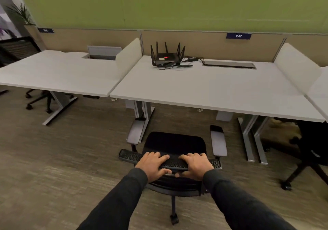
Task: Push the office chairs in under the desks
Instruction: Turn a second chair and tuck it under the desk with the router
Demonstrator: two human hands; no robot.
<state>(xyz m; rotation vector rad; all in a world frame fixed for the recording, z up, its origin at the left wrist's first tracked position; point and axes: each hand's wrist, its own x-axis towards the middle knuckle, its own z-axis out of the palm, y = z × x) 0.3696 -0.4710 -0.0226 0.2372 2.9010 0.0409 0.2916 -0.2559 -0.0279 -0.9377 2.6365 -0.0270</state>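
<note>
Past your sleeves [115, 203], the chair [174, 145] stood just short of the desk [204, 91] edge, facing the open gap between its legs [248, 137]. Your left hand [152, 164] and right hand [197, 165] gripped the backrest top, fingers [159, 156] curled over it, thumbs behind.

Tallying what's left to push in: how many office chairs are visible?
3: centre chair before the centre desk, backrest gripped by left hand and right hand; left chair at the far left; right chair at the right edge. Others may be hidden.
</note>
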